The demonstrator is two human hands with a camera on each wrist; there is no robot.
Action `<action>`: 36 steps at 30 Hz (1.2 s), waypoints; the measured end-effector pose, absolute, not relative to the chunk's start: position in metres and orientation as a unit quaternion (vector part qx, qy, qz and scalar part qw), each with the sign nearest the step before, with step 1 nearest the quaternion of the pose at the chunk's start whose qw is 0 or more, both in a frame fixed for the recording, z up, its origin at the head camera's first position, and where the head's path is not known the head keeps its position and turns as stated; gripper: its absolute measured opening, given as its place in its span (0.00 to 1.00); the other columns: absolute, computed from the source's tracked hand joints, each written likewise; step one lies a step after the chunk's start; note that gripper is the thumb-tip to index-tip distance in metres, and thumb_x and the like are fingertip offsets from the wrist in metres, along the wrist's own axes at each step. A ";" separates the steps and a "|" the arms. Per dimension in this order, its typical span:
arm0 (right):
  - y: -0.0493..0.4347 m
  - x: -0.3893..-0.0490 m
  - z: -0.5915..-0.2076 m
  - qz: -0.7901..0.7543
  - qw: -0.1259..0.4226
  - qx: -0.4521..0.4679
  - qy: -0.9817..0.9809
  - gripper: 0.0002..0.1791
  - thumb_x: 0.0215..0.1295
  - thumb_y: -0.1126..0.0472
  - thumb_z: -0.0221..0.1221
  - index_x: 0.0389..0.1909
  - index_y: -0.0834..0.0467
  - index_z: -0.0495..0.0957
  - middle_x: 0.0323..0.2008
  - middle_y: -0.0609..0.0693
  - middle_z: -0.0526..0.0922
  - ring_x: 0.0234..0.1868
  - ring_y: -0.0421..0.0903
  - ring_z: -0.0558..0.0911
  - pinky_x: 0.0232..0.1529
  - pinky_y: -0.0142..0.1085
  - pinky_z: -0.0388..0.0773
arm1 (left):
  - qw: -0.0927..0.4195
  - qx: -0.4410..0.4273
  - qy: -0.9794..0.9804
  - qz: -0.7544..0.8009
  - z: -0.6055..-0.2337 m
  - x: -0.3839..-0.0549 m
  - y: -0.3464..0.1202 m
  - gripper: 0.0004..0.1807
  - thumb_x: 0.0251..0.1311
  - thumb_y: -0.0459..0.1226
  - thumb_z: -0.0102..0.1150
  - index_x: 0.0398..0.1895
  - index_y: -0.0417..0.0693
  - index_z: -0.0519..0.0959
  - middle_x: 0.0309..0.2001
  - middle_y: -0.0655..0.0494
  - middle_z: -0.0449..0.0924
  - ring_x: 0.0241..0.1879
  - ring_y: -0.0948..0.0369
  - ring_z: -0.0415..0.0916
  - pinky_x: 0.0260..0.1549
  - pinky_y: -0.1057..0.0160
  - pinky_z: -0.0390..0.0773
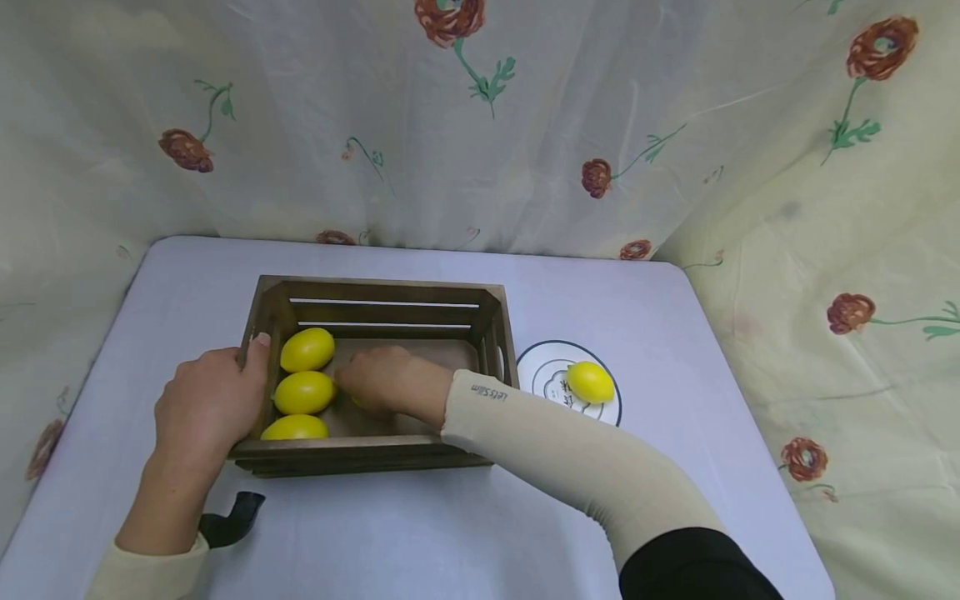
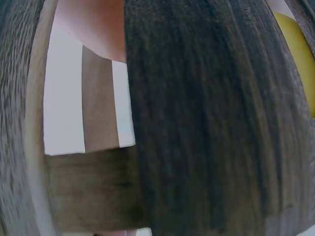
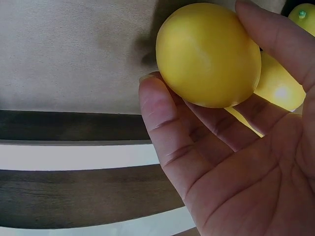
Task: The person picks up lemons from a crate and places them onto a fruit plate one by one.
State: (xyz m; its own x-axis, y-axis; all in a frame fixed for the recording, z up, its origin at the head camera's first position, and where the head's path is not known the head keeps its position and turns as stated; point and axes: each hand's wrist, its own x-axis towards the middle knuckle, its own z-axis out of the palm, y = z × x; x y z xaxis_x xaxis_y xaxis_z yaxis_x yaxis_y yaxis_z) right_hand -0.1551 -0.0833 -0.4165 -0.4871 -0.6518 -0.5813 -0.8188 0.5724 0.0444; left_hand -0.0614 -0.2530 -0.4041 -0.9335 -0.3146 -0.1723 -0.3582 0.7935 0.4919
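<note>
A brown wooden crate (image 1: 382, 292) with slatted sides stands on the table. My left hand (image 1: 212, 398) grips its left side, the thumb over the rim; in the left wrist view dark slats (image 2: 206, 118) hide most of that hand. Inside the crate, my right hand (image 1: 393, 379) holds a yellow lemon (image 3: 209, 56) between thumb and fingers, just above or on the crate's floor. Along the left wall lie three more lemons in a row: a far one (image 1: 307, 350), a middle one (image 1: 304, 392) and a near one (image 1: 295, 427).
Right of the crate, a white plate (image 1: 534, 367) with dark rings carries a single lemon (image 1: 590, 382). A black curved object (image 1: 232, 518) shows by the left wrist. White cloth covers the table (image 1: 360, 542); flowered curtains (image 1: 525, 150) hang behind and beside it.
</note>
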 end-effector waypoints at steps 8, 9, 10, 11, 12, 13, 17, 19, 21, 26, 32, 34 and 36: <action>-0.083 -0.155 -0.415 0.161 0.261 -0.437 0.846 0.14 0.79 0.60 0.54 0.61 0.49 0.78 0.53 0.48 0.83 0.48 0.44 0.81 0.47 0.39 0.80 | 0.042 -0.179 0.945 0.270 -0.404 -0.062 -0.253 0.44 0.80 0.58 0.28 0.46 0.25 0.83 0.39 0.27 0.83 0.29 0.38 0.80 0.15 0.51 0.75; -0.083 -0.155 -0.415 0.161 0.261 -0.437 0.846 0.14 0.79 0.60 0.54 0.61 0.49 0.78 0.52 0.48 0.82 0.48 0.44 0.80 0.46 0.38 0.80 | 0.042 -0.179 0.945 0.269 -0.404 -0.062 -0.253 0.44 0.80 0.58 0.28 0.47 0.25 0.83 0.40 0.27 0.82 0.29 0.38 0.80 0.15 0.51 0.75; -0.083 -0.155 -0.415 0.161 0.261 -0.436 0.846 0.14 0.79 0.60 0.54 0.61 0.49 0.78 0.52 0.48 0.82 0.47 0.44 0.80 0.46 0.38 0.80 | 0.043 -0.180 0.946 0.268 -0.404 -0.062 -0.253 0.44 0.80 0.58 0.28 0.48 0.24 0.82 0.42 0.26 0.82 0.30 0.37 0.80 0.16 0.50 0.76; -0.083 -0.155 -0.415 0.160 0.262 -0.436 0.846 0.14 0.79 0.60 0.54 0.60 0.50 0.78 0.52 0.48 0.82 0.47 0.43 0.80 0.46 0.38 0.80 | 0.043 -0.180 0.946 0.268 -0.404 -0.062 -0.253 0.44 0.80 0.58 0.28 0.49 0.24 0.81 0.43 0.25 0.82 0.31 0.36 0.81 0.16 0.49 0.76; -0.082 -0.155 -0.415 0.159 0.263 -0.436 0.846 0.13 0.79 0.60 0.54 0.60 0.50 0.78 0.51 0.48 0.82 0.46 0.43 0.80 0.46 0.38 0.80 | 0.043 -0.181 0.945 0.268 -0.404 -0.062 -0.253 0.44 0.80 0.58 0.28 0.50 0.23 0.81 0.44 0.24 0.82 0.32 0.35 0.81 0.16 0.49 0.76; -0.082 -0.155 -0.415 0.159 0.263 -0.436 0.846 0.13 0.79 0.60 0.54 0.60 0.50 0.78 0.51 0.48 0.82 0.46 0.43 0.80 0.46 0.38 0.80 | 0.044 -0.181 0.945 0.267 -0.404 -0.062 -0.253 0.44 0.80 0.58 0.28 0.50 0.23 0.81 0.45 0.24 0.81 0.33 0.34 0.81 0.17 0.48 0.76; -0.082 -0.155 -0.414 0.160 0.265 -0.436 0.845 0.13 0.79 0.60 0.54 0.60 0.50 0.78 0.51 0.47 0.82 0.47 0.43 0.80 0.46 0.37 0.80 | 0.044 -0.179 0.945 0.270 -0.404 -0.062 -0.253 0.44 0.80 0.58 0.27 0.49 0.25 0.82 0.44 0.25 0.82 0.33 0.35 0.81 0.16 0.49 0.76; -0.083 -0.155 -0.414 0.161 0.267 -0.434 0.845 0.13 0.79 0.60 0.55 0.60 0.49 0.78 0.51 0.47 0.82 0.47 0.43 0.79 0.46 0.37 0.80 | 0.043 -0.179 0.945 0.272 -0.404 -0.062 -0.253 0.44 0.80 0.58 0.27 0.48 0.26 0.82 0.43 0.26 0.82 0.32 0.36 0.81 0.16 0.50 0.76; -0.083 -0.155 -0.413 0.161 0.269 -0.433 0.845 0.14 0.78 0.60 0.56 0.60 0.49 0.78 0.51 0.47 0.82 0.46 0.43 0.79 0.47 0.37 0.80 | 0.042 -0.179 0.944 0.273 -0.404 -0.062 -0.253 0.44 0.80 0.58 0.27 0.47 0.26 0.83 0.42 0.27 0.83 0.32 0.36 0.81 0.16 0.50 0.75; -0.083 -0.156 -0.413 0.160 0.274 -0.436 0.842 0.14 0.77 0.62 0.58 0.59 0.50 0.78 0.47 0.46 0.82 0.43 0.42 0.78 0.46 0.35 0.79 | 0.043 -0.178 0.945 0.273 -0.405 -0.063 -0.254 0.44 0.80 0.58 0.27 0.48 0.25 0.82 0.42 0.26 0.82 0.32 0.35 0.81 0.16 0.50 0.75; -0.083 -0.155 -0.413 0.151 0.273 -0.444 0.840 0.13 0.75 0.62 0.60 0.57 0.50 0.77 0.45 0.45 0.81 0.43 0.42 0.78 0.46 0.35 0.79 | 0.045 -0.177 0.944 0.273 -0.406 -0.063 -0.255 0.44 0.80 0.58 0.27 0.49 0.26 0.82 0.43 0.26 0.82 0.33 0.35 0.81 0.16 0.49 0.76; -0.084 -0.155 -0.413 0.148 0.274 -0.446 0.839 0.13 0.75 0.62 0.61 0.57 0.50 0.77 0.44 0.45 0.81 0.43 0.42 0.78 0.46 0.35 0.79 | 0.046 -0.177 0.945 0.272 -0.406 -0.063 -0.255 0.44 0.80 0.58 0.27 0.49 0.26 0.82 0.43 0.26 0.82 0.33 0.34 0.81 0.16 0.49 0.75; -0.084 -0.155 -0.412 0.148 0.274 -0.445 0.840 0.12 0.75 0.62 0.60 0.56 0.50 0.77 0.44 0.46 0.81 0.42 0.42 0.78 0.46 0.35 0.79 | 0.044 -0.178 0.945 0.273 -0.406 -0.063 -0.255 0.44 0.80 0.58 0.28 0.48 0.26 0.83 0.43 0.26 0.82 0.33 0.34 0.81 0.16 0.49 0.75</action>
